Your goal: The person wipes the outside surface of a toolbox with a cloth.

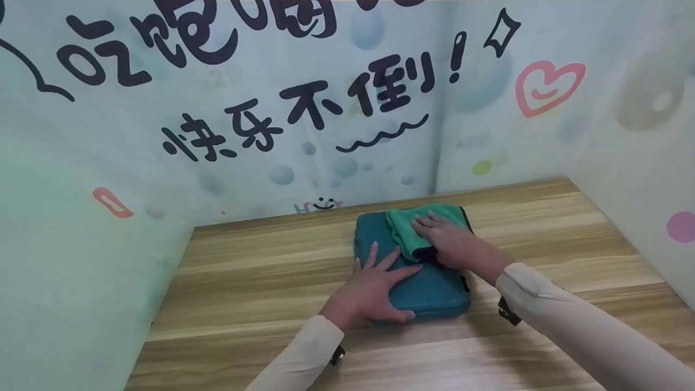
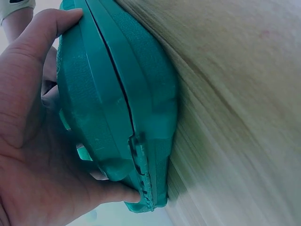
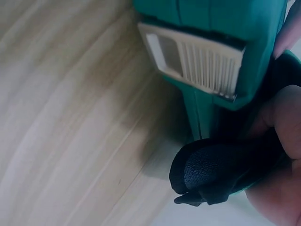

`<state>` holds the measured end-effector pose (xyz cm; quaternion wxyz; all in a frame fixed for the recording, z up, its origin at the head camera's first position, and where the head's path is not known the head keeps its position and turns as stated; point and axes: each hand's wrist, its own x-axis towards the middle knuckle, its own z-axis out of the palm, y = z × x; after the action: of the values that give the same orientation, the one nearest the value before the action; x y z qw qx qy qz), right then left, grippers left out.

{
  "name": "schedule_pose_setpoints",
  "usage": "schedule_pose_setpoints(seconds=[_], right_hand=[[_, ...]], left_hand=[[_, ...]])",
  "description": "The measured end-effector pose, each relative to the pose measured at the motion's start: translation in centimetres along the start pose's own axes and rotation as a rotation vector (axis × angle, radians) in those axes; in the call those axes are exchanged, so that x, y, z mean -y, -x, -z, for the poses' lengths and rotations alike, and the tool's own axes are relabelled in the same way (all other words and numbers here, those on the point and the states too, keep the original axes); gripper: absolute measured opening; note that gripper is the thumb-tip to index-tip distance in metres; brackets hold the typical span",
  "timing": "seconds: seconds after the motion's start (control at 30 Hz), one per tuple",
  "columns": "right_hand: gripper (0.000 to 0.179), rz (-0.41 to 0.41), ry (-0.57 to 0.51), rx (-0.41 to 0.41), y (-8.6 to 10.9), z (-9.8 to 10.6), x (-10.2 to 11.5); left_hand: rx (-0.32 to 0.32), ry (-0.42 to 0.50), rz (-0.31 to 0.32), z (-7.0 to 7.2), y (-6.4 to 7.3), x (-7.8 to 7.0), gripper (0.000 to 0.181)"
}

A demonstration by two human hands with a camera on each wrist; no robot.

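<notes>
A teal hard case lies flat on the wooden tabletop. My left hand rests on its near left part with the fingers spread. In the left wrist view, the thumb touches one edge of the case and the little finger lies by its hinge. My right hand holds a folded green cloth with a dark edge against the far right part of the lid. The right wrist view shows the cloth's black underside bunched by the thumb, beside the case's pale latch.
The wood-grain tabletop extends around the case. Behind it stands a pale printed wall with dark lettering, and side walls close in at left and right. Each wrist has a dark device at the sleeve.
</notes>
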<state>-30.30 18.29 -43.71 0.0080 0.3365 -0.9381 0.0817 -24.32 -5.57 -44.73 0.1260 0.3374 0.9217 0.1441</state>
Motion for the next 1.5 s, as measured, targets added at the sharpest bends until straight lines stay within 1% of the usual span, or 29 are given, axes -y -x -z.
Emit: schedule_pose_setpoints(seconds=[0.1,0.3,0.4,0.53,0.63,0.77,0.87,1.03,1.27,1.33,1.5], right_hand=[[0.067,-0.006,-0.012,0.011,0.4,0.3,0.4],[0.064,0.014,0.025,0.017,0.9,0.7,0.9],[0.061,0.011,0.049,0.02,0.8,0.9,1.2],[0.058,0.001,0.056,0.017,0.7,1.0,1.4],[0.058,-0.002,0.038,0.008,0.7,1.0,1.4],[0.059,-0.007,0.03,0.0,0.8,0.7,1.2],[0.06,-0.002,0.035,-0.008,0.8,0.4,1.2],[0.059,0.006,0.038,-0.01,0.6,0.6,1.1],[0.06,-0.028,-0.015,0.001,0.4,1.0,1.0],[0.06,-0.03,-0.018,-0.006,0.3,1.0,1.0],[0.059,-0.054,-0.028,0.001,-0.1,0.5,0.9]], left_hand=[[-0.001,-0.012,-0.004,0.0,-0.2,0.1,0.086],[-0.028,-0.035,-0.021,-0.3,-0.2,0.3,0.086],[-0.046,-0.034,-0.021,-0.3,0.0,0.3,0.086],[-0.06,-0.028,-0.001,-0.2,0.6,0.0,0.085],[-0.052,-0.03,0.017,0.1,1.0,-0.6,0.083],[-0.031,-0.047,0.002,0.1,1.3,-1.0,0.078],[-0.026,-0.05,-0.014,-0.1,1.5,-0.9,0.075],[-0.018,-0.039,-0.012,0.0,1.6,-0.8,0.075],[-0.018,-0.052,-0.017,0.2,1.6,-0.7,0.074],[-0.019,-0.054,-0.017,0.2,1.6,-0.6,0.074],[0.003,-0.049,-0.006,-0.1,1.6,-0.7,0.074]])
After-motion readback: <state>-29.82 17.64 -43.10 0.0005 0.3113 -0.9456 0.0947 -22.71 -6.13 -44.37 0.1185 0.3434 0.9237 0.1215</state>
